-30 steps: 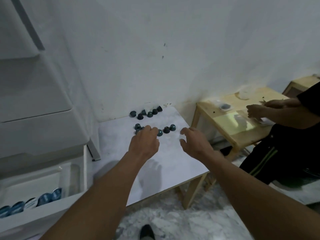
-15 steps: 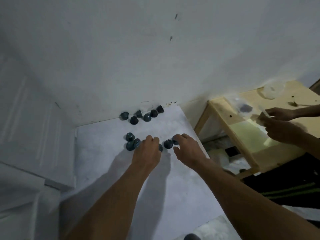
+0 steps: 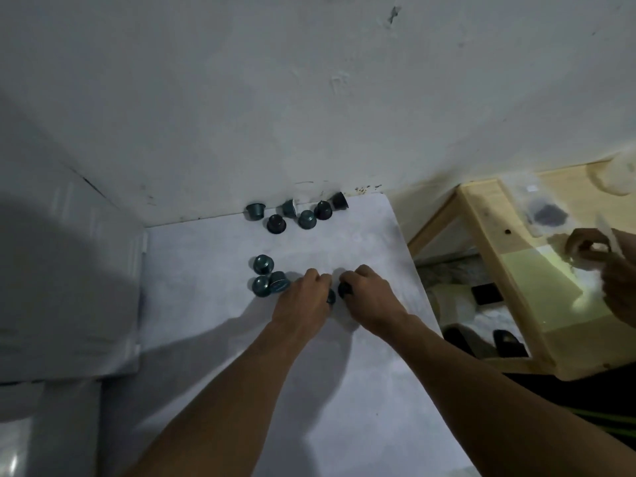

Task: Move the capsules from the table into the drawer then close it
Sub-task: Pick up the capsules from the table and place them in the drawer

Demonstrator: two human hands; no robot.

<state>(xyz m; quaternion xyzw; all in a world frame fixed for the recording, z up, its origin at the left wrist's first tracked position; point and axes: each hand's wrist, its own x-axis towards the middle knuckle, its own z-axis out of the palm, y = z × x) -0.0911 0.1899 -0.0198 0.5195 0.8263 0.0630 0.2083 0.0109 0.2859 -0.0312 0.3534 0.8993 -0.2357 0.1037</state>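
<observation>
- Both hands are closing on capsules: left hand [image 3: 303, 297] over one [image 3: 331, 297], right hand [image 3: 370, 297] pinching another [image 3: 345, 289].
- Many capsules are waiting on the desk [image 3: 213, 339]; the drawer is lying out of view.

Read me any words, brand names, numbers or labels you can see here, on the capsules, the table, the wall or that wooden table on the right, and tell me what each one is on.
None can be read.
Capsules: no print legible, too small and dim.
Plastic bag on the wooden table: a pale patch, blurred, unreadable.
White table and wall: only marks, no writing.
</observation>
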